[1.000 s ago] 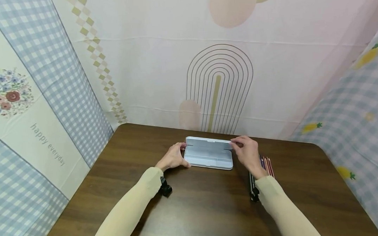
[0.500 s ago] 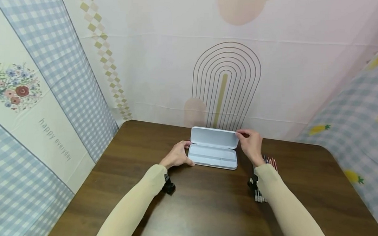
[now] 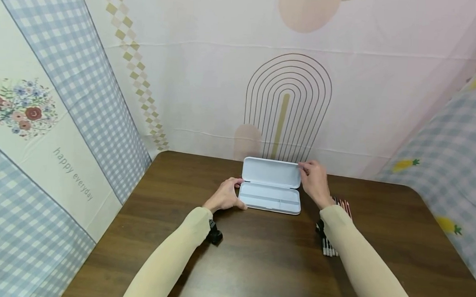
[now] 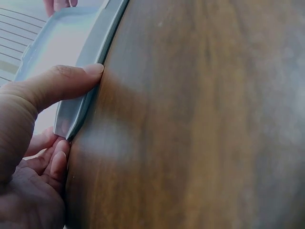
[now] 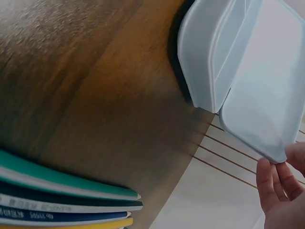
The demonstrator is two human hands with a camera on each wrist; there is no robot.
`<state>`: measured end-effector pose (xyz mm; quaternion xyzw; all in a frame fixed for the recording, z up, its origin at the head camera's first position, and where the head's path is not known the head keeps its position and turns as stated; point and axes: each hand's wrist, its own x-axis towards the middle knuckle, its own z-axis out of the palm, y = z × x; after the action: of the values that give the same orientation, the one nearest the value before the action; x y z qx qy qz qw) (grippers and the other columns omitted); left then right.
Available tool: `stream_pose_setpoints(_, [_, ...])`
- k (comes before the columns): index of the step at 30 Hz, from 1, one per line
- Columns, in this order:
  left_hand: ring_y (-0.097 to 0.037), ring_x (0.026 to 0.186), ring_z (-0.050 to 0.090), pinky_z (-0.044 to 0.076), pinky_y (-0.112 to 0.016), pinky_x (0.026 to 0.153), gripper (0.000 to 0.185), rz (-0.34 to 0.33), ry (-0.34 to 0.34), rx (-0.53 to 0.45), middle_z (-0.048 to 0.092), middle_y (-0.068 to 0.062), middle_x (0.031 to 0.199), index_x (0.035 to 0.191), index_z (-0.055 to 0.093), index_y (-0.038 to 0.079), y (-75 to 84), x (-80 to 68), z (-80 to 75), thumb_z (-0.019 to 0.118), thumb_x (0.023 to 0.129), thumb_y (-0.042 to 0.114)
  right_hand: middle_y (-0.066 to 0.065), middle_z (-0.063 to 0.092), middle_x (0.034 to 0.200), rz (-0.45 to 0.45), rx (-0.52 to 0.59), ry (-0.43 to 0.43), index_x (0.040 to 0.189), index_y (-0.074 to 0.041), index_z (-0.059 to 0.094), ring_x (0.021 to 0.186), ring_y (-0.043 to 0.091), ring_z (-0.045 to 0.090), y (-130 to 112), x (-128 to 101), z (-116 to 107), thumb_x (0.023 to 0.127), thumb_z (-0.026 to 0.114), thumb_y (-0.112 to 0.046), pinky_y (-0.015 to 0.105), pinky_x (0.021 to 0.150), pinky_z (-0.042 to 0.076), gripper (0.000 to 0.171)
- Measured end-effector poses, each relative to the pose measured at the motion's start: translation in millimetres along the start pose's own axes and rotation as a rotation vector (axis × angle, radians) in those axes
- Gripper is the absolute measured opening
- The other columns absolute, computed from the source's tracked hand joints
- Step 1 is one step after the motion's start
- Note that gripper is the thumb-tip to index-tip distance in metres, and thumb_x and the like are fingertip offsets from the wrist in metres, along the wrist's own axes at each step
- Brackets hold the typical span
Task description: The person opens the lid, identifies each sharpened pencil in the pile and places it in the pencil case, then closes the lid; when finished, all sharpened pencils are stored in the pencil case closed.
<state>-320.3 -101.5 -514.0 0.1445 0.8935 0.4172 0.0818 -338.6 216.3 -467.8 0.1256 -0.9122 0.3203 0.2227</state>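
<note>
A light-blue pencil case stands open near the back edge, its base (image 3: 259,203) on the table and its lid (image 3: 271,172) raised behind. The base has a long divider and a short cross-wall, with nothing lying inside. My left hand (image 3: 225,196) grips the base's left end; in the left wrist view the thumb (image 4: 81,78) presses the front edge while the fingers curl round the far side. My right hand (image 3: 314,183) pinches the lid's upper right corner, thumb on one face and fingers (image 5: 269,186) on the other in the right wrist view.
Several coloured pencils (image 3: 346,208) lie side by side on the brown table (image 3: 257,251), partly under the right sleeve. The right wrist view shows green, blue and yellow ones. A patterned cloth (image 3: 208,98) hangs right behind the table's back edge.
The lid has swung up and back from a forward-leaning position, with my right hand moving along at its corner. My left hand keeps its hold on the base. The head view has shifted slightly.
</note>
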Motion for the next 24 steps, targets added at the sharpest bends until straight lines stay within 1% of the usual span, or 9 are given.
stream_pose_setpoints(2, [-0.036, 0.139, 0.058, 0.047, -0.049, 0.123, 0.097, 0.005, 0.000, 0.010, 0.063, -0.020, 0.146, 0.154, 0.057, 0.000, 0.2, 0.5, 0.9, 0.101, 0.069, 0.016, 0.035, 0.070, 0.120, -0.004, -0.012, -0.022, 0.128, 0.013, 0.073, 0.098, 0.044, 0.071, 1, -2, -1, 0.103, 0.065, 0.003, 0.054, 0.080, 0.060, 0.028])
stream_pose_setpoints(4, [-0.035, 0.139, 0.059, 0.047, -0.049, 0.123, 0.096, 0.004, 0.001, 0.013, 0.063, -0.020, 0.146, 0.154, 0.057, 0.001, 0.2, 1.5, 1.6, 0.101, 0.070, 0.016, 0.034, 0.069, 0.122, 0.008, -0.009, -0.041, 0.132, 0.013, 0.072, 0.100, 0.043, 0.070, 2, -4, -3, 0.104, 0.065, 0.002, 0.053, 0.081, 0.059, 0.031])
stream_pose_setpoints(9, [-0.035, 0.138, 0.060, 0.048, -0.048, 0.122, 0.096, -0.001, 0.010, 0.014, 0.063, -0.020, 0.145, 0.153, 0.058, 0.001, -1.6, 2.1, 1.9, 0.101, 0.070, 0.017, 0.031, 0.068, 0.120, 0.034, 0.017, -0.049, 0.136, 0.012, 0.069, 0.103, 0.044, 0.070, -2, -9, -6, 0.105, 0.064, -0.002, 0.057, 0.087, 0.060, 0.034])
stream_pose_setpoints(13, [-0.035, 0.138, 0.060, 0.048, -0.048, 0.122, 0.097, -0.002, 0.010, 0.009, 0.064, -0.020, 0.145, 0.154, 0.057, 0.001, -3.7, 0.5, 3.9, 0.101, 0.070, 0.018, 0.032, 0.069, 0.116, 0.027, 0.036, -0.010, 0.136, 0.014, 0.068, 0.101, 0.046, 0.071, -7, -18, -9, 0.104, 0.066, -0.004, 0.059, 0.088, 0.061, 0.036])
stream_pose_setpoints(17, [-0.035, 0.138, 0.060, 0.049, -0.049, 0.122, 0.097, 0.002, 0.001, 0.012, 0.064, -0.019, 0.145, 0.154, 0.057, 0.000, -3.9, -0.9, 5.5, 0.102, 0.070, 0.019, 0.032, 0.072, 0.114, 0.024, 0.045, 0.048, 0.133, 0.014, 0.069, 0.098, 0.046, 0.073, -15, -30, -22, 0.101, 0.070, -0.003, 0.060, 0.087, 0.060, 0.036])
stream_pose_setpoints(20, [-0.035, 0.138, 0.060, 0.049, -0.049, 0.122, 0.097, -0.001, 0.007, 0.020, 0.064, -0.019, 0.145, 0.154, 0.057, 0.001, -3.1, -1.4, 4.1, 0.102, 0.069, 0.019, 0.030, 0.074, 0.110, 0.025, 0.037, 0.064, 0.130, 0.012, 0.072, 0.095, 0.043, 0.074, -20, -37, -34, 0.100, 0.072, -0.004, 0.054, 0.084, 0.060, 0.034])
stream_pose_setpoints(24, [-0.035, 0.139, 0.059, 0.048, -0.049, 0.123, 0.097, -0.003, 0.004, 0.024, 0.063, -0.019, 0.146, 0.154, 0.057, 0.001, -1.1, -0.8, 0.9, 0.101, 0.070, 0.018, 0.026, 0.076, 0.106, 0.057, 0.004, 0.040, 0.127, 0.009, 0.074, 0.092, 0.038, 0.074, -22, -48, -53, 0.099, 0.075, -0.007, 0.037, 0.080, 0.058, 0.032])
